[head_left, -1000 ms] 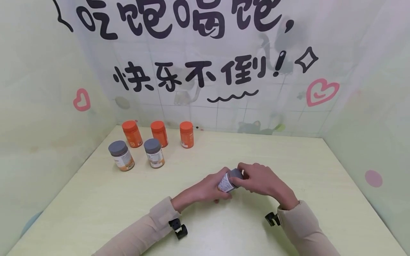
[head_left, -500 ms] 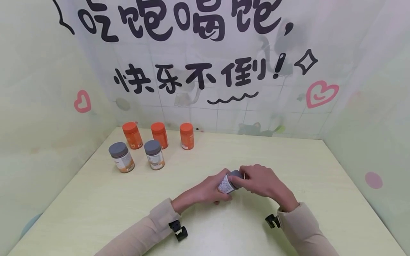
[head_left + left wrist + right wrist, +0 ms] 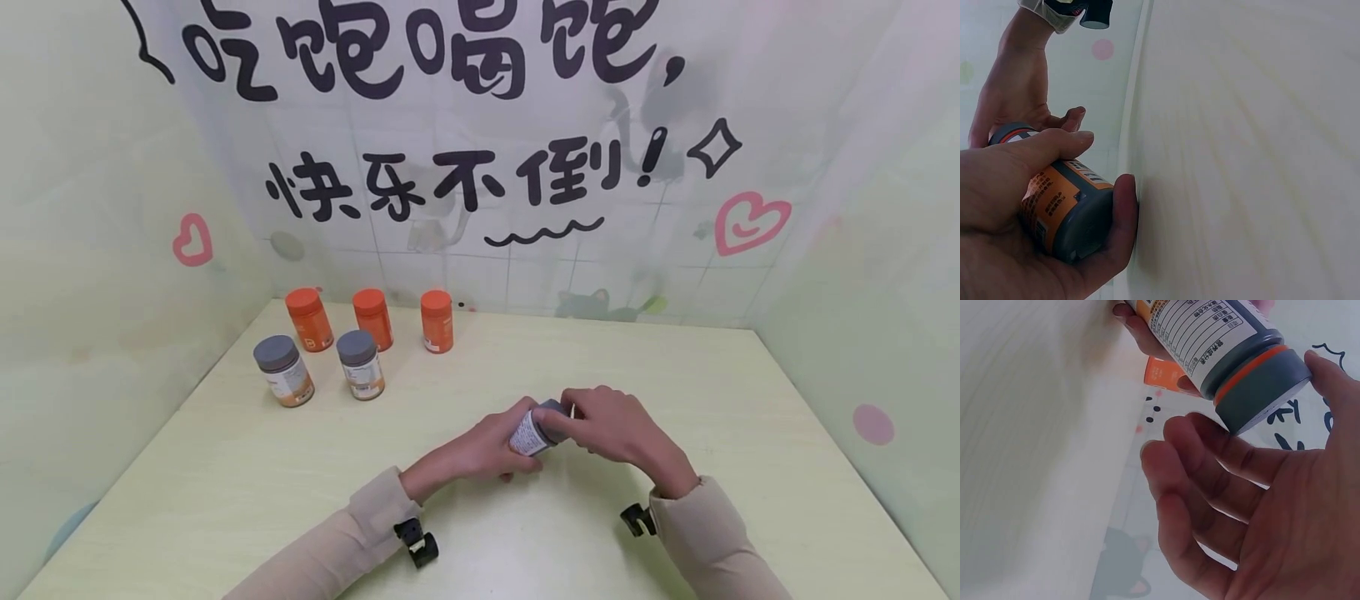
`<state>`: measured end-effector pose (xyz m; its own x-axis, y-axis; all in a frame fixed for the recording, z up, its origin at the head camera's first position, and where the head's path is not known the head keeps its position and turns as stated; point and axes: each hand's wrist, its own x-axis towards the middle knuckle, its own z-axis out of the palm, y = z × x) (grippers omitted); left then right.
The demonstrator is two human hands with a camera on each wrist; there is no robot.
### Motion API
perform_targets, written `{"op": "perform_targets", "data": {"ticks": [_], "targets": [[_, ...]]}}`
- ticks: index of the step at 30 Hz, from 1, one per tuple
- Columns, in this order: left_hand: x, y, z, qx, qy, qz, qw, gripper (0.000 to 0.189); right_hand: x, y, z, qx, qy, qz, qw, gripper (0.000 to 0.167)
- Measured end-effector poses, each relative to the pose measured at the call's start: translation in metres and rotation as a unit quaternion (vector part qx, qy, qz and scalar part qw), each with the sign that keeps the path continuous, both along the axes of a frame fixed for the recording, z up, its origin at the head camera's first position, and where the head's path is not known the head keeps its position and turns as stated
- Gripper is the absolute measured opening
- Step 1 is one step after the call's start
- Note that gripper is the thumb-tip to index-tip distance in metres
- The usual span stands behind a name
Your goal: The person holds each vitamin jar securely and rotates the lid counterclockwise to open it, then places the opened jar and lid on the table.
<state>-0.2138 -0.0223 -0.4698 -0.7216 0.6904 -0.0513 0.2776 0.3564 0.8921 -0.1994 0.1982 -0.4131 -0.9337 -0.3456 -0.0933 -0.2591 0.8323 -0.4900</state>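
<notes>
Tilted over the middle of the table is a plastic bottle [image 3: 527, 436] with a white and orange label and a grey screw cap [image 3: 1266, 390]. My left hand [image 3: 491, 442] grips its body, the thumb lying across the label in the left wrist view and the fingers wrapped around the base. My right hand [image 3: 618, 423] pinches the cap between thumb [image 3: 1329, 378] and index finger. Its other fingers curve loosely below the cap. A narrow orange ring shows under the cap, which sits on the bottle's neck.
Two more grey-capped bottles, one on the left [image 3: 285, 372] and one beside it [image 3: 362, 367], stand upright at back left. Behind them are three orange bottles [image 3: 309, 320]. The printed back wall [image 3: 487, 279] and side walls enclose the table [image 3: 225, 492].
My right hand has shifted very slightly to the right at the cap. Both hands keep hold of the bottle, and the standing bottles have not moved.
</notes>
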Motion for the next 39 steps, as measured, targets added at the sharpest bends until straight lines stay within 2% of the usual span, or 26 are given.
{"op": "perform_targets", "data": {"ticks": [3,8,12,18,26,30,36,39], "targets": [[0.0004,-0.0005,-0.0008,0.001,-0.002,-0.001,1.0000,0.052,0.0010,0.0001,0.0004,0.000,-0.002,0.006,1.0000,0.049],[-0.0001,-0.0009,-0.0014,0.002,-0.003,0.001,1.0000,0.052,0.0011,-0.0001,0.0010,-0.019,-0.013,0.022,0.9995,0.035],[-0.0007,-0.0005,-0.0022,0.000,0.002,0.001,1.0000,0.053,0.0008,-0.0012,-0.0006,-0.025,-0.014,0.015,0.9995,0.041],[-0.0005,-0.0011,-0.0031,-0.001,0.005,0.000,1.0000,0.053,0.0005,-0.0019,-0.0025,-0.003,-0.002,0.002,1.0000,0.053],[-0.0016,-0.0011,-0.0024,-0.002,-0.003,-0.002,1.0000,0.052,0.0004,-0.0008,-0.0010,-0.024,-0.023,0.026,0.9991,0.030],[-0.0019,-0.0011,-0.0021,-0.002,-0.004,-0.002,1.0000,0.052,0.0000,-0.0006,0.0000,-0.034,-0.030,0.032,0.9985,0.036],[-0.0011,-0.0008,-0.0005,-0.001,0.003,-0.001,1.0000,0.052,-0.0004,-0.0015,-0.0005,-0.018,-0.010,0.001,0.9998,0.047],[-0.0013,-0.0004,-0.0005,-0.002,0.003,0.001,1.0000,0.052,-0.0007,-0.0013,-0.0011,-0.011,-0.004,-0.002,0.9999,0.050]]}}
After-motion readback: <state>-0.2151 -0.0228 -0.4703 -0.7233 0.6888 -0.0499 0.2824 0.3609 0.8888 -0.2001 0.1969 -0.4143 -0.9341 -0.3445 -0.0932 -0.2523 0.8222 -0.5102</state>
